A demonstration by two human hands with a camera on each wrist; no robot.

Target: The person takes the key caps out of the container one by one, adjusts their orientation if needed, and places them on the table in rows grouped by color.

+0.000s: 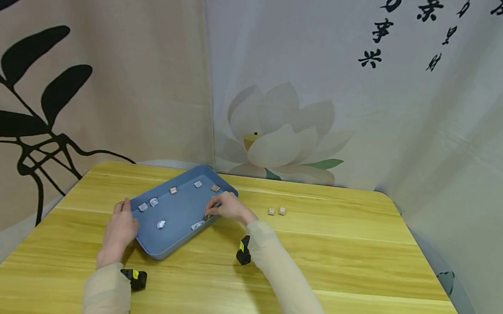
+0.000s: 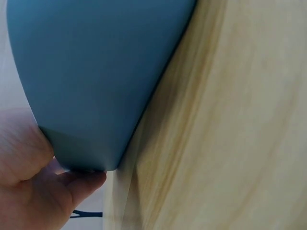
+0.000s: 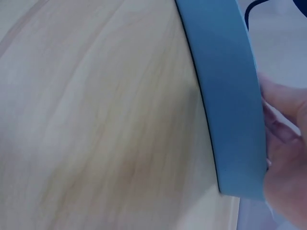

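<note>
A blue rectangular tray lies at an angle on the table, with several small whitish blocks in it, some bearing marks. My left hand grips the tray's left end; the left wrist view shows its thumb and fingers around the tray's wall. Over the tray's right side reaches my right hand, its thumb and fingertips pinched together on a small block that they mostly hide, close to the near wall. Beside those fingertips sits a pair of whitish blocks. In the right wrist view the outer wall covers the right fingertips.
Two more small blocks lie on the wooden table right of the tray. A printed curtain hangs behind the table's far edge. Black wrist cameras jut out from both sleeves.
</note>
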